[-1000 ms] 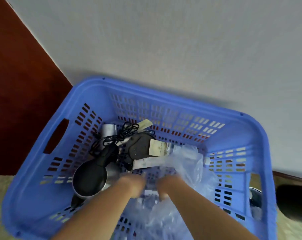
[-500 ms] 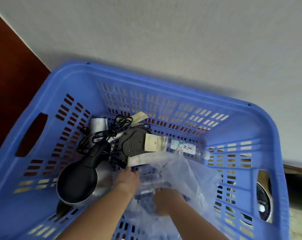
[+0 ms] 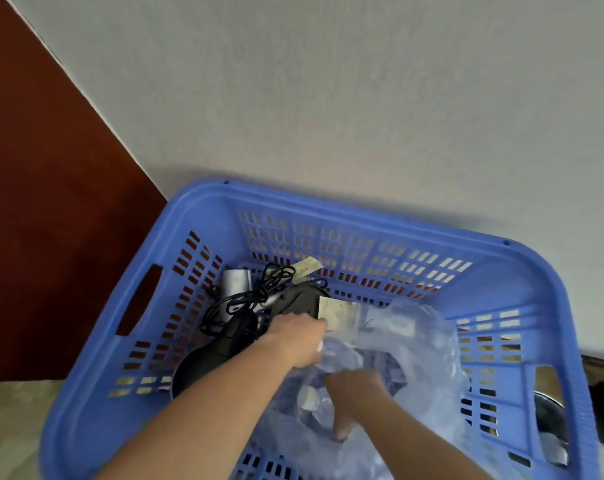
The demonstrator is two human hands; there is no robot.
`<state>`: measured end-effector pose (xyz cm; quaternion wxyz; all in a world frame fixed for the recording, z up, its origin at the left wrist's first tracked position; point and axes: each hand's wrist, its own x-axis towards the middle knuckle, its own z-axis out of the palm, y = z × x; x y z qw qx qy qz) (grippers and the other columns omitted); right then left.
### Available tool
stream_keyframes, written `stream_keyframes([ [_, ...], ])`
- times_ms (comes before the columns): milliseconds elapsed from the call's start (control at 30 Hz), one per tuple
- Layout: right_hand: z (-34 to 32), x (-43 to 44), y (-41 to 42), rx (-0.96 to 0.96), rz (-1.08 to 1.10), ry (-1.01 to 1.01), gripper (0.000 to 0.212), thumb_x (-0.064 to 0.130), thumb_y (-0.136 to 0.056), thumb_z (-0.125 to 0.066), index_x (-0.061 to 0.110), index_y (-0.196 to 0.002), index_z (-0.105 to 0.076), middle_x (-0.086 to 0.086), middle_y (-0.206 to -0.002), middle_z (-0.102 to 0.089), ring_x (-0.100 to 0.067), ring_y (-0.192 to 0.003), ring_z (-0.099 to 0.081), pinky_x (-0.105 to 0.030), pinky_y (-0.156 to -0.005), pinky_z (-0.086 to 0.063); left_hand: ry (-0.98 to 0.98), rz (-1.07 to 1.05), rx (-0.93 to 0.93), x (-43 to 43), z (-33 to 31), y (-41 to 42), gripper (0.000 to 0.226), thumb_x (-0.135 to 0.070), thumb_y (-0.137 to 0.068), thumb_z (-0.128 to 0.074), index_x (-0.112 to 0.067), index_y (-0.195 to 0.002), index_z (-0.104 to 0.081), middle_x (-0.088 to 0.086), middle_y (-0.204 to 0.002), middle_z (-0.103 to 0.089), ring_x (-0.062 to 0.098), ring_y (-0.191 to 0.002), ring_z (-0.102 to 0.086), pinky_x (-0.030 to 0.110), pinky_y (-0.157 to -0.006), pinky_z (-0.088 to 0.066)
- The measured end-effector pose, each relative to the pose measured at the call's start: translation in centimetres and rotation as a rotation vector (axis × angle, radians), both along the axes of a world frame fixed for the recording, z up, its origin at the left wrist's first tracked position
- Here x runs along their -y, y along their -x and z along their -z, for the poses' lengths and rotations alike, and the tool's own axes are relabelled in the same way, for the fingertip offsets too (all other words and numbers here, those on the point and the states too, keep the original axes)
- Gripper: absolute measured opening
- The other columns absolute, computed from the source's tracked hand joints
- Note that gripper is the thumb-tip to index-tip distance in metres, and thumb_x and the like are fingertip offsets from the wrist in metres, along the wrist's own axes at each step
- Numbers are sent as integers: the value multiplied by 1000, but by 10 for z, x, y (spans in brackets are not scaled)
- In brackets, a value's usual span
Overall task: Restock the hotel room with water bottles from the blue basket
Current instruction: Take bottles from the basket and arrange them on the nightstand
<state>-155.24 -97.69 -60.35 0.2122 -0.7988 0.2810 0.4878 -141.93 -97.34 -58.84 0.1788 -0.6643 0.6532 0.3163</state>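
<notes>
Where clear plastic wrap (image 3: 432,358) covers the water bottles (image 3: 309,396) in the blue basket (image 3: 362,209), the left hand (image 3: 297,341) and right hand (image 3: 356,389) dig in. Each grip is too blurred to tell. A black kettle (image 3: 203,365) and tangled cord (image 3: 259,292) lie just beside.

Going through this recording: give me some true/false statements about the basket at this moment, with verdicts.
1. The left hand and the right hand both reach inside the blue basket. True.
2. The black cord lies in the basket's right half. False: it is coiled in the far left part.
3. The basket stands next to a pale wall. True.
4. A water bottle is held above the rim. False: the white bottle cap that shows sits low in the clear plastic wrap, inside the basket.
</notes>
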Motion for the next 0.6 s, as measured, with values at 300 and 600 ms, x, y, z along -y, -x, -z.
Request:
stream_keyframes([
  [300,-103,52,-6,274,61,198,83,35,-73,-78,26,-140,-29,-8,-127,-54,-32,-117,-56,-41,-81,-44,329,-123,-67,35,-130,-26,23,-39,-91,-55,-19,-95,-44,-1,-80,-47,31,-86,-57,35,-55,-33],
  [600,-267,101,1,815,607,269,64,34,-70,-74,25,-122,-38,-6,-112,-60,-32,-104,-59,-42,-81,-50,686,-212,-83,48,-294,-44,27,-38,-78,-68,-20,-85,-49,2,-83,-60,31,-80,-57,32,-59,-37],
])
